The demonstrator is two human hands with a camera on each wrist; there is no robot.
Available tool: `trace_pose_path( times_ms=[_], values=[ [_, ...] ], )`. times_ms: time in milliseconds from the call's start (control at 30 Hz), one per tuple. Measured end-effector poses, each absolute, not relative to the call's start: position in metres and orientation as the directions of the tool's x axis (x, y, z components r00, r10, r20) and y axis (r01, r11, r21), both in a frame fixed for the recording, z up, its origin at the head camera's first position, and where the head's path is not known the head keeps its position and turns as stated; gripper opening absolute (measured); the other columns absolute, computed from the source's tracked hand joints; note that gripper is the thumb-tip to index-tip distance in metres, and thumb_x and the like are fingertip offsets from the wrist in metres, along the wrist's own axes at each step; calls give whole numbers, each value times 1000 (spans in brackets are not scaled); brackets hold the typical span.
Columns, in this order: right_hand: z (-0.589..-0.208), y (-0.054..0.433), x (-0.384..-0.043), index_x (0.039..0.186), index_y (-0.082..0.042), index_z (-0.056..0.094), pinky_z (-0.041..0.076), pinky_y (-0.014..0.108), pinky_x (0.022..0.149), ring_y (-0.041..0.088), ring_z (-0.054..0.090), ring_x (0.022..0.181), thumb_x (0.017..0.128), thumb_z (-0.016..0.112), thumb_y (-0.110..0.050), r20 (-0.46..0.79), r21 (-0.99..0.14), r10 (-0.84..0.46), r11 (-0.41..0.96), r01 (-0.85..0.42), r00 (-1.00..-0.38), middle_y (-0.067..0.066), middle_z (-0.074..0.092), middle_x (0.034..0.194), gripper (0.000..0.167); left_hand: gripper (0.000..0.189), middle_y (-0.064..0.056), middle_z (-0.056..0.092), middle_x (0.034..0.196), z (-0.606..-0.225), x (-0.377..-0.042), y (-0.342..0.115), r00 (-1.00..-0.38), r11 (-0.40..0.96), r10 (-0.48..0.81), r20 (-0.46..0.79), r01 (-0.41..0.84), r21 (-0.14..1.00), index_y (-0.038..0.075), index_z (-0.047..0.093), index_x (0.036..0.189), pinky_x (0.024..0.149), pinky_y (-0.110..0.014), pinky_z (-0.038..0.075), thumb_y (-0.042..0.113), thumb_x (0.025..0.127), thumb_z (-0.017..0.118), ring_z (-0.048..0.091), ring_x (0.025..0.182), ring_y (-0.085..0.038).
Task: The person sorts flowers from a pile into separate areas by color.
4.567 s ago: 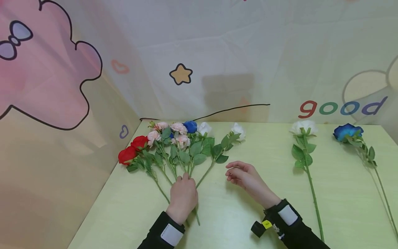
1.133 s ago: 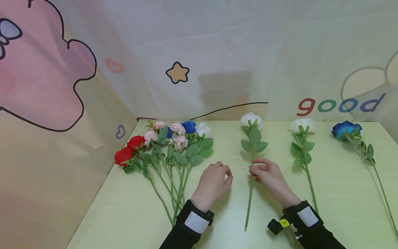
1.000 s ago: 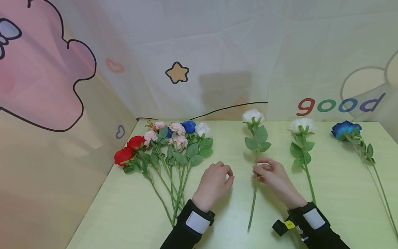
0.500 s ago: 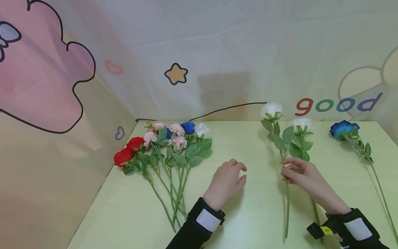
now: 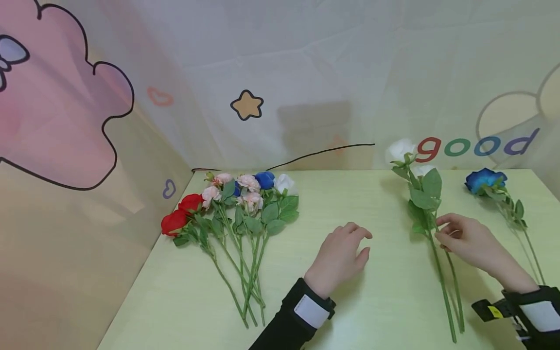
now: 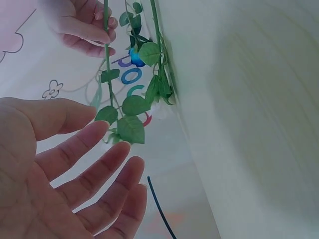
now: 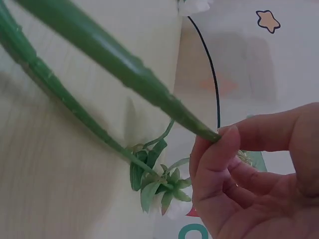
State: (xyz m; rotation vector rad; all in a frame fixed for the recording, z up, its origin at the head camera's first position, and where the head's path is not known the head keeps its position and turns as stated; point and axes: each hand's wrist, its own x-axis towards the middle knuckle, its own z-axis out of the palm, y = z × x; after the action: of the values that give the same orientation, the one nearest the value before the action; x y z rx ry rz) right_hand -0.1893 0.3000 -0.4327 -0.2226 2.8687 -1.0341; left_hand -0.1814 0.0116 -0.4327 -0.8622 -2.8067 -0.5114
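Note:
My right hand (image 5: 474,243) pinches the green stem (image 7: 134,69) of an artificial white rose (image 5: 400,149) between thumb and fingertips, at the right of the table. This rose tilts to the left and overlaps a second white rose (image 5: 422,170), whose bloom is mostly hidden in the head view. In the left wrist view the held stem (image 6: 108,62) hangs from the right hand (image 6: 82,25), apart from the other rose. My left hand (image 5: 339,257) hovers mid-table, holding nothing, its fingers (image 6: 94,174) relaxed and spread.
A blue rose (image 5: 485,181) lies at the far right. At the left lies a fanned bunch with red roses (image 5: 175,222), pink flowers (image 5: 251,200), blue blooms (image 5: 264,180) and a white rose (image 5: 285,184), stems crossing. A printed cloth (image 5: 306,73) backs the pale table (image 5: 350,316).
The left hand let go of the bunch's stems, and one white rose left the bunch. The right hand took that rose and carried it right, over the second white rose; the left hand followed rightward.

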Motion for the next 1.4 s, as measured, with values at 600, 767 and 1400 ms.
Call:
trace_pose_path(
  times_ms=[600,767,1400],
  values=[
    [-459,316,-204,112,17,53,48,35,61,30,65,77,94,54,-11,-157,-487,-175,870,-78,-972,27,67,90,33,22,5,69,117,-433,-179,15,-813,773,520,262,578,261,21,71,118,74,-17,49,24,96,66,66,98,-13],
    [-452,312,-200,118,19,50,49,35,58,29,65,75,97,51,-17,-145,-480,-141,875,-55,-979,30,67,91,41,22,4,69,116,-433,-179,14,-812,773,518,268,579,259,21,71,118,74,-17,49,25,97,67,66,98,-13],
    [-460,303,-199,115,20,47,49,39,61,30,61,74,83,64,-7,-156,-464,-172,882,-82,-973,24,64,85,45,22,4,70,118,-432,-179,11,-814,774,518,261,577,262,21,71,118,75,-20,50,25,97,66,67,101,-15]
  ],
)
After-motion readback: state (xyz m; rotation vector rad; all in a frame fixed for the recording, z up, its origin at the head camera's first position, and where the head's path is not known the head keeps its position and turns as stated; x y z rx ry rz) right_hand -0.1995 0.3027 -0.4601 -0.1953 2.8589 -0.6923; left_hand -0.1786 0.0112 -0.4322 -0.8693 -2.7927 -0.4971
